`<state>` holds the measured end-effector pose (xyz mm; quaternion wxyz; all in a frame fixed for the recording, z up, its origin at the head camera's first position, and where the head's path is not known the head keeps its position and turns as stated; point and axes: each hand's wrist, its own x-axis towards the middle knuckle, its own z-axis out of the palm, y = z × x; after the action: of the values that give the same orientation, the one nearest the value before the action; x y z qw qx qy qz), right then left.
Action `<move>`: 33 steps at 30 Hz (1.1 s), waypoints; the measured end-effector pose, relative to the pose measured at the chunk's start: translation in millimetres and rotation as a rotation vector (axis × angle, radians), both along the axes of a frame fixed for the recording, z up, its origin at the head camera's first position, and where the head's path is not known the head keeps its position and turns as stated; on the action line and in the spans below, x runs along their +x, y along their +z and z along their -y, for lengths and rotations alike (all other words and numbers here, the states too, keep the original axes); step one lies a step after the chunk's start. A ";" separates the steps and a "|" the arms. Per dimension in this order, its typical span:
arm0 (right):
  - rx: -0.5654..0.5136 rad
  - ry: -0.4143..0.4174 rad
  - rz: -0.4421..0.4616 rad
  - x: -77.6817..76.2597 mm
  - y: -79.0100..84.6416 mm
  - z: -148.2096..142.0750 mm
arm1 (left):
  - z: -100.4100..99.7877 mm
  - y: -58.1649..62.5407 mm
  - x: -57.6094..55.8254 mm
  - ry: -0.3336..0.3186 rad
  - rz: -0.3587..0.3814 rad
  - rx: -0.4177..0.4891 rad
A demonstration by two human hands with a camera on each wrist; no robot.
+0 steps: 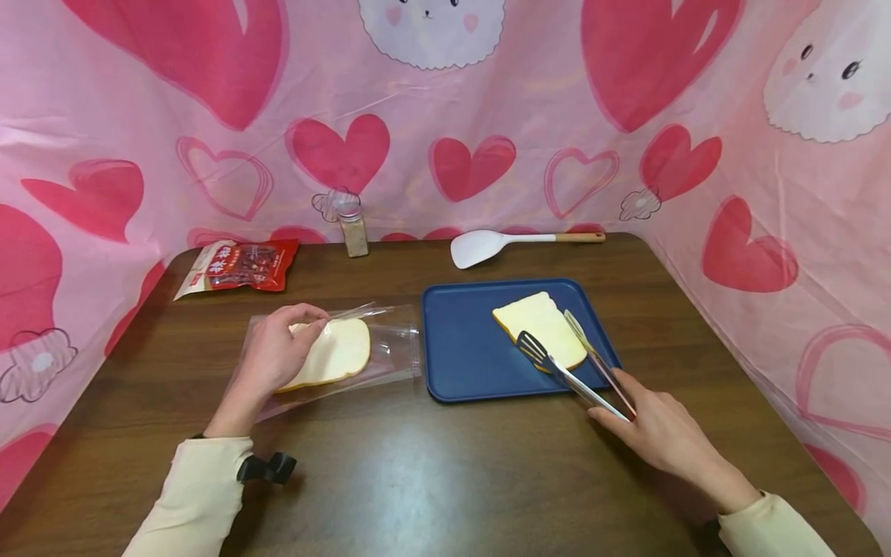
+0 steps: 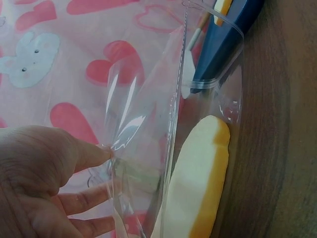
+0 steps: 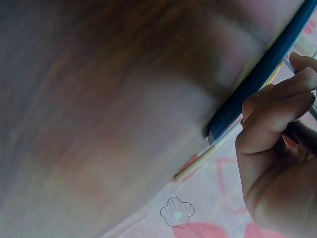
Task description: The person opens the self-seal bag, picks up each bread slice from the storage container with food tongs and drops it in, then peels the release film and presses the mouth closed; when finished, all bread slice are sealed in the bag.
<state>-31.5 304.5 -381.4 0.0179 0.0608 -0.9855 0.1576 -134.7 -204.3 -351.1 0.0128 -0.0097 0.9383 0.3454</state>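
Note:
My left hand (image 1: pixel 281 346) pinches the upper film of a clear plastic bag (image 1: pixel 397 352) between thumb and fingers. In the left wrist view that film is lifted, and a bread slice (image 2: pixel 195 183) lies inside the bag. My right hand (image 1: pixel 657 425) grips a pair of metal tongs (image 1: pixel 581 387), one arm ending in a black slotted head. The tongs' spread ends overlap a second bread slice (image 1: pixel 539 325) on the blue tray (image 1: pixel 455 340). In the right wrist view, the right hand (image 3: pixel 277 144) shows curled fingers, with the tongs mostly hidden.
A white spatula (image 1: pixel 480 246) with a wooden handle lies behind the tray. At the back left are a small seasoning jar (image 1: pixel 353 232) and a red packet of dried chillies (image 1: pixel 244 265). Pink heart-patterned cloth (image 1: pixel 418 100) hangs around the wooden table (image 1: pixel 390 480).

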 end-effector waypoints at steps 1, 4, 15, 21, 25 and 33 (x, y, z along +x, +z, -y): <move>0.000 0.001 -0.004 0.3 0.1 0.4 | 0.1 0.0 -0.1 -0.002 -0.004 0.000; 0.004 0.006 -0.016 1.0 0.3 1.4 | 0.4 0.2 -0.2 -0.006 -0.015 -0.002; 0.008 -0.007 0.010 0.2 0.3 1.8 | 0.4 -1.1 -0.9 -0.004 -0.021 0.000; -0.061 -0.078 0.106 2.1 7.5 1.3 | 0.1 -2.0 -0.9 -0.006 -0.007 0.004; -0.075 -0.103 0.101 8.4 11.8 0.8 | -0.3 -2.3 -0.9 -0.004 -0.016 -0.008; -0.049 -0.098 0.141 18.5 12.8 -1.0 | -1.2 -2.5 -0.6 0.005 -0.014 -0.015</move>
<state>-12.9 305.5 -368.6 -0.0421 0.0008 -0.9820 0.1842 -135.3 -203.2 -353.7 0.0053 -0.0099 0.9410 0.3382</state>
